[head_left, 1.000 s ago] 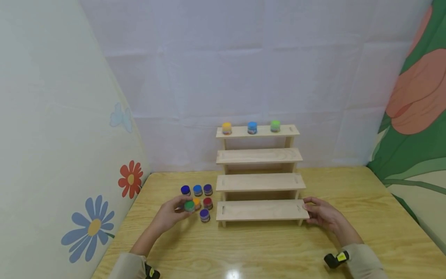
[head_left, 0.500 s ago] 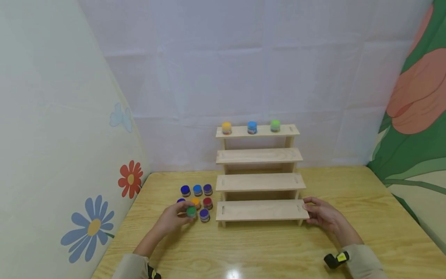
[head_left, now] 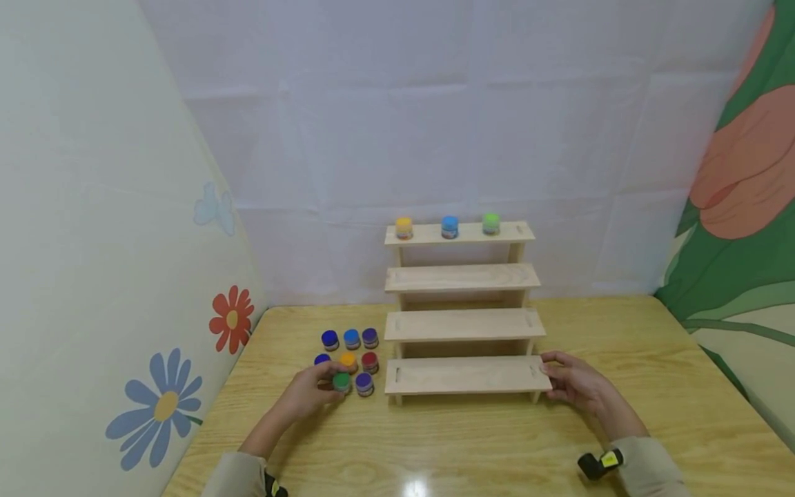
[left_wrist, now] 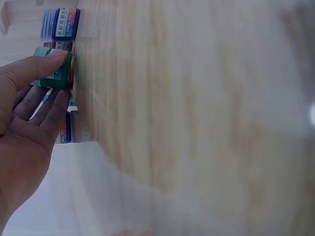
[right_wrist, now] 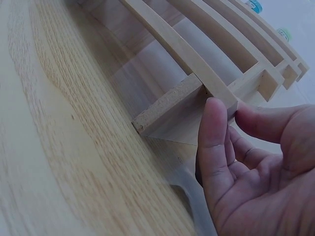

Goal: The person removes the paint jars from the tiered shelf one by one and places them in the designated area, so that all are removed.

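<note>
Soft light; white glare on tabletop (head_left: 472,442); faint blur.

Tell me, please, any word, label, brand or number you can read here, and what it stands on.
No text is legible.
Green-lidded jar and purple-lidded jar beside it: printed labels, too blurred.
Three top-shelf jars: labels too small.
Yellow patch by right cuff: any print too small.

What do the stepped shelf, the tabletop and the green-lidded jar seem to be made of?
Shelf: plain pale wood, probably unvarnished; faint grain and a matt look.
Tabletop: wood or wood-look laminate, glossy; yellowish grain and a bright reflection.
Green-lidded jar: probably plastic; smooth, evenly coloured lid and paler, seemingly translucent body, perhaps glass.
</note>
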The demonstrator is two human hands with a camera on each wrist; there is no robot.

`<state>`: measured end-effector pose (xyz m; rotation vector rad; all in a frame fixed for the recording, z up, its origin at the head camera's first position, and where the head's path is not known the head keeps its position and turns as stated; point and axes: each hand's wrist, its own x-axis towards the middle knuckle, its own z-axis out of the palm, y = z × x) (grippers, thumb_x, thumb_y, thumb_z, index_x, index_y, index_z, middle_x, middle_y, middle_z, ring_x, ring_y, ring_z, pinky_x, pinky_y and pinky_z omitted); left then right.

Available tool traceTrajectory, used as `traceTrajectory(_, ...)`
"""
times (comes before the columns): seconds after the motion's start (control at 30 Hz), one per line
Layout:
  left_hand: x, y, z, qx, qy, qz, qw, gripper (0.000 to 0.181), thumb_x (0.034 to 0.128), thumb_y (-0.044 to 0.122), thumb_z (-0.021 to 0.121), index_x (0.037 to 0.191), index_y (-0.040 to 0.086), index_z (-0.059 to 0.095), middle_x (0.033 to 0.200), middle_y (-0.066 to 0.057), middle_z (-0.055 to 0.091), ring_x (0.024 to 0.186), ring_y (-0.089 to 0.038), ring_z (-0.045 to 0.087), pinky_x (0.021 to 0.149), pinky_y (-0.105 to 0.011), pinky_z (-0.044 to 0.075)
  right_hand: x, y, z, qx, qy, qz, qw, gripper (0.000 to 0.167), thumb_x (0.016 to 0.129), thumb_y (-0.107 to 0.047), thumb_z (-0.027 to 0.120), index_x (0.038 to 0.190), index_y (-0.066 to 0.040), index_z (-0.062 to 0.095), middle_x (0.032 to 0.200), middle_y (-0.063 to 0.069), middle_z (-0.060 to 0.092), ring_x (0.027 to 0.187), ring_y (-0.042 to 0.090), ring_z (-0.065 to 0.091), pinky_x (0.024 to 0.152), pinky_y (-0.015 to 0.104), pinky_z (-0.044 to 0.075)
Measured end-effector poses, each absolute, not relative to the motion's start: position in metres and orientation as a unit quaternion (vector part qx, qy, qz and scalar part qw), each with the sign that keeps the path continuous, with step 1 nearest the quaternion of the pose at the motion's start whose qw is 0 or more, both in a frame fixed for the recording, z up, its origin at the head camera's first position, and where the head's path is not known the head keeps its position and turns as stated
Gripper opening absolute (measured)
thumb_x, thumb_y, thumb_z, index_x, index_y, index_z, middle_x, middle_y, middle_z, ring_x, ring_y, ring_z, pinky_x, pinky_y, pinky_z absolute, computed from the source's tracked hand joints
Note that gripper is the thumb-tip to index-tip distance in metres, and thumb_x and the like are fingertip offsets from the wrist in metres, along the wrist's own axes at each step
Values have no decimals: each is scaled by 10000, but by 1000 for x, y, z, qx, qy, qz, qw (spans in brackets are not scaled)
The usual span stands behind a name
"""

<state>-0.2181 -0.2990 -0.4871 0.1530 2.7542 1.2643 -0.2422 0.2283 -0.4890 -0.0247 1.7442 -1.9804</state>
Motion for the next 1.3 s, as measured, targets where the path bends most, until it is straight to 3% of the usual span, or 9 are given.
traceTrajectory(0.47,-218,-298,-485,66,908,411,47,406,826,-26,797,1189,125,697,1260,-81,672,1179,-317,624,990,-468,561,-241,230,-488,-18,634,-732,248,144,1040,-137,566,1165,-199,601,949,7,686,801,112,666,650,219,595)
traceTrajectory(0.67,-216,-302,-479,76,910,404,40,359,843,30,802,1177,104,693,1178,-63,694,1118,-281,644,968,-445,573,-241,230,-488,-22,629,-735,252,138,1040,-129,562,1138,-213,611,942,5,692,798,109,669,652,218,593)
traceTrajectory(1.0,-221,-305,-451,132,918,373,25,374,931,132,733,1270,5,639,1202,-142,685,1067,-297,652,883,-432,595,-242,230,-487,-23,626,-736,256,135,1040,-128,561,1125,-217,614,941,3,694,796,107,669,654,217,594)
traceTrajectory(1.3,-233,-290,-419,178,914,364,-11,370,977,187,690,1310,41,620,1248,-156,667,1092,-309,655,908,-456,593,-241,229,-488,-26,629,-733,258,134,1042,-130,558,1128,-215,613,937,6,695,789,106,671,648,215,594)
